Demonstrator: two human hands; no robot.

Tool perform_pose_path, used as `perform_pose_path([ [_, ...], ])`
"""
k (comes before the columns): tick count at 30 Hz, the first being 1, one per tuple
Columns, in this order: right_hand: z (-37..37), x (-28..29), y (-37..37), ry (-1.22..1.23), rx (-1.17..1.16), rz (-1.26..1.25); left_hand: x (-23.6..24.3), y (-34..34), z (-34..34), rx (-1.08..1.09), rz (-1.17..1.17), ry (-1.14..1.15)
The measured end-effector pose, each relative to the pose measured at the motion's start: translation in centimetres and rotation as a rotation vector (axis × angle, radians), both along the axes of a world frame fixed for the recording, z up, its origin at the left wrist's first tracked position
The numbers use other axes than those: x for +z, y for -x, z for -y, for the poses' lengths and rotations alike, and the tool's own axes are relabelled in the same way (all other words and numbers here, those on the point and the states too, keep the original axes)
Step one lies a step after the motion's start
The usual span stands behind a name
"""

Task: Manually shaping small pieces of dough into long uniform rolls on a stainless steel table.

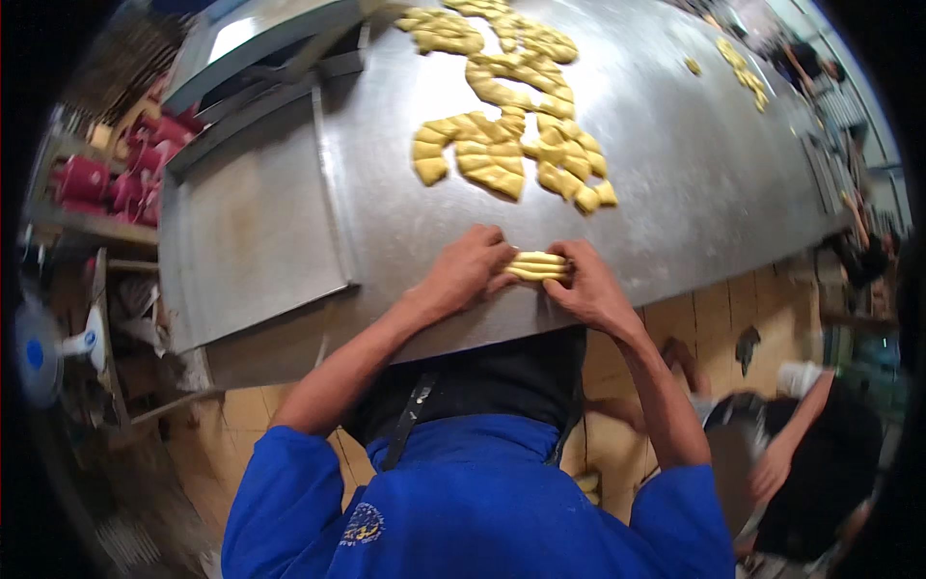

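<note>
Steel worktable [675, 183]; shallow metal tray [260, 207] on it at left, red containers [85, 180] beyond.
Tray: stained metal bottom showing; red containers: contents hidden from you. Ridged yellow dough piece [537, 266]: between your hands, near the table's front edge, your left hand [471, 265] holding its left end, your right hand [588, 287] pinching its right end. Yellow dough sheets [490, 159]: farther up the table, apart from your grip.
</note>
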State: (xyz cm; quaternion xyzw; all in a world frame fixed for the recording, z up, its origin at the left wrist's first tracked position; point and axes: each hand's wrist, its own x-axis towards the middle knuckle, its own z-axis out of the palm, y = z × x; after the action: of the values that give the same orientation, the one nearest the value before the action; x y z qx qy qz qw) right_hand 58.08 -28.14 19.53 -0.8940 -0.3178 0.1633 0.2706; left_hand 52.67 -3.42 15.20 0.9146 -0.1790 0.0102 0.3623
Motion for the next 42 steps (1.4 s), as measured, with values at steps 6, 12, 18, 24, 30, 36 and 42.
perform_pose_path([
  [6, -1.9, 2.5, -0.1, -0.367, -0.304, -0.246, 4.5, 4.9, -1.9, 0.278, 0.209, 0.188],
  [12, -9.2, 8.5, -1.4, -0.372, -0.034, -0.378, 9.1, 13.8, -8.7, 0.846, 0.086, 0.314],
  [18, -15.8, 4.5, -1.7, -0.366, 0.035, -0.524, 9.1, 16.3, -8.7, 0.845, 0.089, 0.261],
  [24, -18.9, -2.9, -4.0, -0.217, -0.326, -0.333, 9.4, 15.2, -8.0, 0.772, 0.032, 0.321],
  [30, -22.6, -4.9, -4.8, -0.246, -0.532, 0.264, 10.6, 7.7, -7.5, 0.623, 0.051, 0.400],
  [36, -13.5, -1.2, 2.1, -0.529, -0.399, -0.067, 5.6, 5.2, -7.0, 0.566, -0.075, 0.613],
  [42, -9.7, 2.1, 3.0, -0.477, -0.306, -0.034, 3.4, 3.4, -4.2, 0.394, -0.469, 0.773],
])
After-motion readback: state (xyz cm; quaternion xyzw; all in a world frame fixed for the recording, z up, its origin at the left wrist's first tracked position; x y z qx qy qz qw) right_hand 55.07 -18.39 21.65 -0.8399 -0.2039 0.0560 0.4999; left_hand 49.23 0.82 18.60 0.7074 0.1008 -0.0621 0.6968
